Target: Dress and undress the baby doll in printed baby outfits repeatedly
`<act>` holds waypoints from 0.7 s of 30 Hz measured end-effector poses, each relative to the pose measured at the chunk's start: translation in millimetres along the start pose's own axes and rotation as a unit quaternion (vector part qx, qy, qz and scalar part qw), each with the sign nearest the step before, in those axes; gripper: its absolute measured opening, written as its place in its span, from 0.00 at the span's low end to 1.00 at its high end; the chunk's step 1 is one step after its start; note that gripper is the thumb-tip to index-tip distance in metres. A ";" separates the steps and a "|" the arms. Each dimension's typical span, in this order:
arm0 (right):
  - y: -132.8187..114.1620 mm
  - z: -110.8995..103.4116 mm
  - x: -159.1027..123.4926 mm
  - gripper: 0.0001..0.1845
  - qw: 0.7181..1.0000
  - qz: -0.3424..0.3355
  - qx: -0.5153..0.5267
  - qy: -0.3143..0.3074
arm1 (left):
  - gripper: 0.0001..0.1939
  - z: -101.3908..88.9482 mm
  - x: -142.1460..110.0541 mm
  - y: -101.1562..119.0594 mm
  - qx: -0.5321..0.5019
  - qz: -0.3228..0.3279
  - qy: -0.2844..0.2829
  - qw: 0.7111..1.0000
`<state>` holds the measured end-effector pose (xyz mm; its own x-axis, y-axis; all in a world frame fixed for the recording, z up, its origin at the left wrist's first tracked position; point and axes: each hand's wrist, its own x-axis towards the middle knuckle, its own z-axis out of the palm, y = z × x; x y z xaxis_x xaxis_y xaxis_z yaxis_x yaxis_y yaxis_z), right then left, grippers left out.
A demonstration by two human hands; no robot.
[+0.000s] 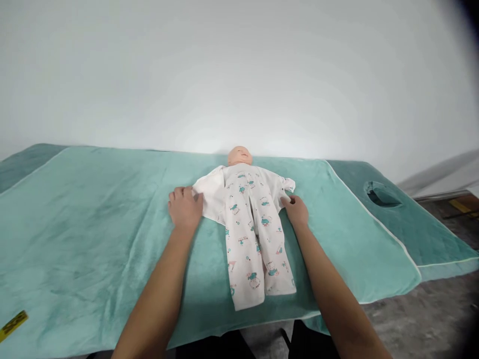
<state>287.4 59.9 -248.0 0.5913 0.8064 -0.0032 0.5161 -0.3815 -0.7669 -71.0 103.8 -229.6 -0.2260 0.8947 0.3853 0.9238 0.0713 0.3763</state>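
Teal cover [112, 199]: spread beneath doll [240, 155] and printed outfit [245, 239], presumably so a soft base is given
Outfit: laid flat at mid-cover, legs pointed away from the wall [239, 75]
Doll: placed near the wall, only its head left exposed
Left hand [186, 207]: curled at the white flap's [212, 199] outer edge; whether cloth is gripped cannot be told
Right hand [297, 212]: thumb and finger closed on the outfit below the cuff [290, 185], probably so that side is held spread
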 end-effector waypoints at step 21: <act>-94.9 -12.1 -66.9 0.05 0.826 -0.489 -0.067 -0.274 | 0.19 16.2 -1.1 1.8 -0.427 -0.066 0.014 0.902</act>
<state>206.4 36.7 -167.2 -0.4981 0.8280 0.2577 0.6666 0.5557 -0.4968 -64.1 110.0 -243.0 -0.3356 0.8912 0.3052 0.3150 -0.1992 0.9280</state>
